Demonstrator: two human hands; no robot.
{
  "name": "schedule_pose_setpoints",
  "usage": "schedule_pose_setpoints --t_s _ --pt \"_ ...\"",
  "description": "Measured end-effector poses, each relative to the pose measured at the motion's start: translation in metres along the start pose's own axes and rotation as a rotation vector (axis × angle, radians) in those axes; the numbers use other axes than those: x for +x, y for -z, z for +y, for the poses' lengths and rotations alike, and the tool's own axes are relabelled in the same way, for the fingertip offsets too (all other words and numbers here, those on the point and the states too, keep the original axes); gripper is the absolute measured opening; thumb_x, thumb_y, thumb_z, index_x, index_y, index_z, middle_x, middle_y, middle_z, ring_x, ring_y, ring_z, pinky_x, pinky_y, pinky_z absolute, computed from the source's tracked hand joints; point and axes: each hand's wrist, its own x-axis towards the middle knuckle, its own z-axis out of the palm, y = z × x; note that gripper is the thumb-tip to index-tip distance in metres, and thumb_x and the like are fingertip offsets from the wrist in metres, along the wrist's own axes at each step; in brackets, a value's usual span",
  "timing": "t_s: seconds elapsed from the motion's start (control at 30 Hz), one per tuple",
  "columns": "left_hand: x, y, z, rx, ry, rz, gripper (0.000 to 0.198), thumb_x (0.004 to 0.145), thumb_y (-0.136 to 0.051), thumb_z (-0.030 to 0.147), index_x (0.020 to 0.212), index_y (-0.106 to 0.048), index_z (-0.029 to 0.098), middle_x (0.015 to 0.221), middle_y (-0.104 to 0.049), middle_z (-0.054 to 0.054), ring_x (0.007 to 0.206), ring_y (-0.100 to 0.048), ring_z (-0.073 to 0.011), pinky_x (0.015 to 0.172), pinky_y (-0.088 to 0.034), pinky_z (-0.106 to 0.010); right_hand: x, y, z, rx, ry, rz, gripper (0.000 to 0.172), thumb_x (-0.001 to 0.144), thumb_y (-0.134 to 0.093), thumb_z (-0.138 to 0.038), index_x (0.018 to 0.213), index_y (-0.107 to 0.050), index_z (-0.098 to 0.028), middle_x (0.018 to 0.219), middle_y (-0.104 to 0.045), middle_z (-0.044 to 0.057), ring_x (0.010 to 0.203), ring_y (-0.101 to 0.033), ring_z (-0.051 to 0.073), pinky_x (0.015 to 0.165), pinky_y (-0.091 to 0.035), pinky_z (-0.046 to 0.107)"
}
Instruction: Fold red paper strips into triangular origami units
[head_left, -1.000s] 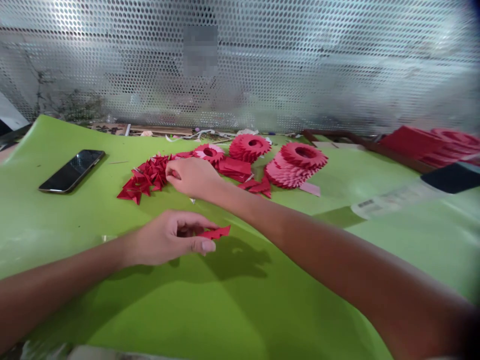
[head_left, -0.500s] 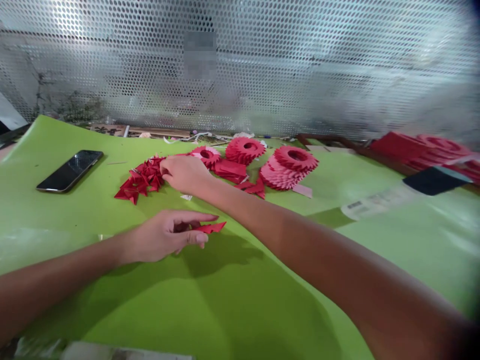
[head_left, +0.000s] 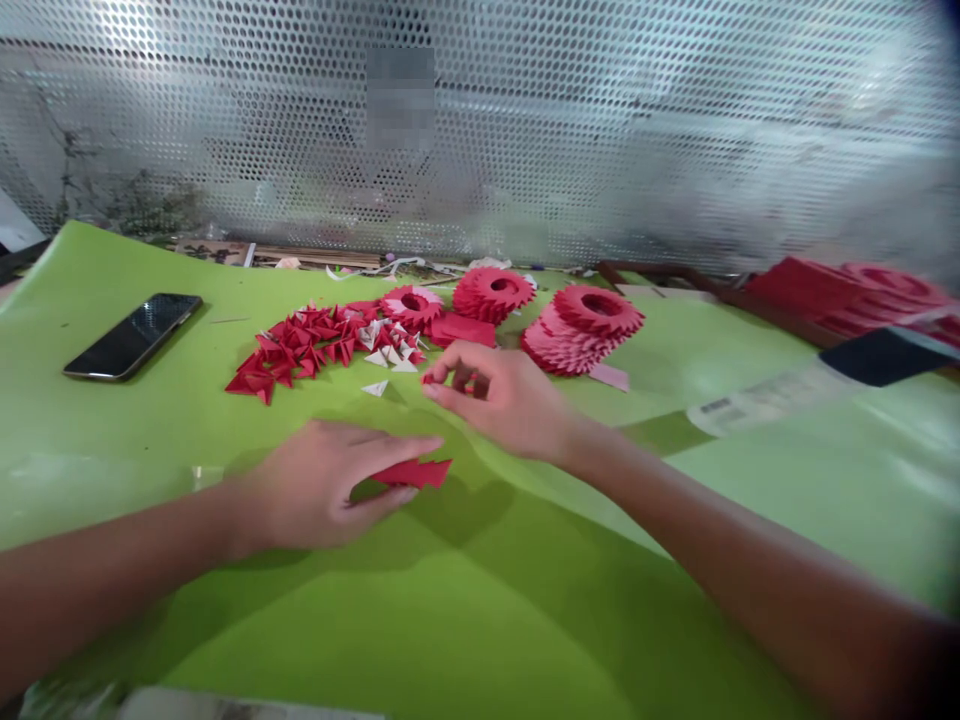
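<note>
your left hand (head_left: pixel 311 485) pinches a folded red paper strip (head_left: pixel 414 473) between thumb and fingers; your right hand (head_left: pixel 499 398) curls beside a small red paper scrap (head_left: pixel 429 379), grip unclear, above the green table (head_left: pixel 525 620), before red paper triangles (head_left: pixel 300 345) and stacked red paper rings (head_left: pixel 598 310).

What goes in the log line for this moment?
left hand: holds red folded paper | right hand: pinches small red piece | nearby: folded paper triangles

No legible text anywhere. The white printed paper strip (head_left: pixel 765 398) on the glossy green mat (head_left: pixel 600 600) shows a dark barcode-like block (head_left: pixel 715 406), too blurred to read. The pixelated patch (head_left: pixel 400 98) on the perforated metal screen (head_left: pixel 637 150) is unreadable too.
</note>
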Motion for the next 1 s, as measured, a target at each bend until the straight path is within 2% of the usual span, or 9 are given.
schedule_pose_setpoints --t_s 0.1,0.17,0.27,0.4,0.6,0.67,0.8,0.9,1.0 --pt "0.001 0.001 0.0 -0.006 0.026 -0.046 0.044 0.098 -0.051 0.038 0.139 -0.057 0.024 0.099 -0.077 -0.007 0.077 -0.068 -0.0215 0.067 -0.05 -0.03 -0.013 -0.002 0.009 0.038 -0.083 -0.068 0.035 0.089 -0.063 -0.05 0.102 -0.063 -0.018 0.091 -0.068 0.005 0.067 -0.059 0.015 0.056 -0.044 0.026" --pt "0.001 0.001 -0.001 -0.013 0.037 -0.066 0.043 0.097 -0.053 0.037 0.137 -0.059 0.024 0.102 -0.077 -0.007 0.079 -0.068 -0.0212 0.07 -0.05 -0.03 -0.016 -0.003 0.013 0.002 -0.081 -0.105 0.04 0.089 -0.064 -0.051 0.112 -0.064 -0.019 0.097 -0.069 0.006 0.07 -0.06 0.015 0.058 -0.046 0.027" --pt "0.002 0.0 -0.002 -0.031 0.021 -0.122 0.038 0.096 -0.053 0.031 0.133 -0.062 0.025 0.102 -0.076 -0.006 0.078 -0.067 -0.0192 0.07 -0.049 -0.029 -0.015 -0.004 0.015 -0.081 0.021 -0.123 0.032 0.093 -0.061 -0.047 0.105 -0.071 -0.018 0.101 -0.07 0.007 0.077 -0.062 0.016 0.066 -0.047 0.029" --pt "0.004 -0.001 0.0 0.012 -0.039 -0.199 0.028 0.095 -0.05 0.023 0.117 -0.069 0.024 0.098 -0.074 -0.005 0.076 -0.066 -0.0186 0.068 -0.047 -0.028 -0.018 -0.004 0.014 -0.119 0.122 -0.141 0.027 0.096 -0.059 -0.04 0.093 -0.073 -0.017 0.093 -0.071 0.006 0.08 -0.064 0.017 0.068 -0.047 0.029" --pt "0.005 -0.002 0.003 0.086 0.03 -0.227 0.026 0.097 -0.054 0.037 0.111 -0.068 0.021 0.1 -0.072 -0.007 0.08 -0.066 -0.0226 0.067 -0.046 -0.031 -0.024 -0.002 0.008 0.05 0.072 -0.161 0.021 0.096 -0.06 -0.039 0.097 -0.072 -0.022 0.093 -0.074 0.002 0.077 -0.067 0.014 0.064 -0.051 0.025" --pt "0.005 -0.001 0.003 0.062 0.073 -0.22 0.029 0.098 -0.051 0.039 0.114 -0.067 0.021 0.105 -0.072 -0.007 0.085 -0.066 -0.0229 0.069 -0.047 -0.032 -0.025 -0.003 0.008 0.105 0.107 -0.148 0.018 0.094 -0.064 -0.038 0.1 -0.071 -0.022 0.094 -0.074 0.001 0.075 -0.067 0.013 0.062 -0.051 0.024" --pt "0.007 0.002 0.004 0.021 0.163 -0.162 0.037 0.098 -0.049 0.048 0.121 -0.063 0.022 0.111 -0.071 -0.007 0.088 -0.066 -0.0231 0.073 -0.048 -0.033 -0.027 -0.007 0.01 0.122 0.297 -0.041 0.01 0.089 -0.072 -0.029 0.093 -0.07 -0.02 0.084 -0.073 -0.001 0.065 -0.061 0.01 0.057 -0.048 0.021" --pt "0.007 0.005 0.005 0.002 0.216 -0.082 0.042 0.097 -0.048 0.052 0.116 -0.063 0.018 0.105 -0.07 -0.008 0.08 -0.064 -0.0211 0.065 -0.046 -0.03 -0.029 -0.009 0.008 0.088 0.4 0.023 0.01 0.086 -0.075 -0.025 0.093 -0.07 -0.019 0.083 -0.073 -0.001 0.067 -0.061 0.01 0.06 -0.048 0.022" --pt "0.007 0.005 0.005 -0.036 0.22 -0.013 0.045 0.096 -0.048 0.054 0.116 -0.062 0.016 0.1 -0.07 -0.009 0.071 -0.061 -0.0185 0.057 -0.042 -0.028 -0.031 -0.014 0.005 0.031 0.419 0.04 0.013 0.086 -0.075 -0.026 0.095 -0.07 -0.02 0.083 -0.073 -0.002 0.067 -0.062 0.01 0.061 -0.047 0.022"
